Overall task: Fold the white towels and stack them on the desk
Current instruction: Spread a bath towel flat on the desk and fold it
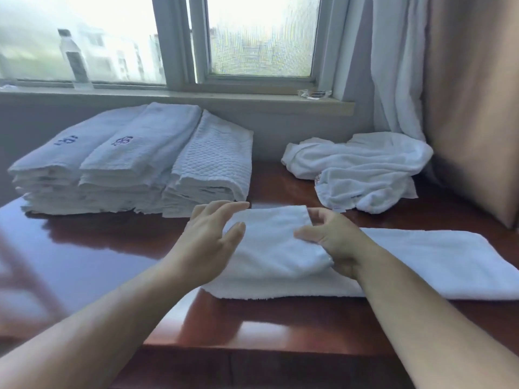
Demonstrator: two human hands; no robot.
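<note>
Motion blur softens the near left of the scene, where a reddish shape beside the desk (84,248) cannot be identified. A bottle (75,63) on the far left windowsill is pale and hazy against the bright glass, and a small clear item (314,94) at the sill's right end is too small to name. The curtain (393,66) hangs at the far right behind the crumpled pile.

The towel being folded (421,262) lies across the near middle and right of the desk, its left end doubled over itself. The right hand (331,237) grips that folded-over end, thumb on top and fingers curled beneath it; those fingers are mostly hidden by the cloth. The left hand (210,237) is open with fingers spread and nearly straight at the fold's left edge; whether it touches the cloth cannot be told.

At the far left stand 3 side-by-side stacks of folded towels (132,164). A heap of unfolded towels (359,169) sits at the far right, well apart from them.
</note>
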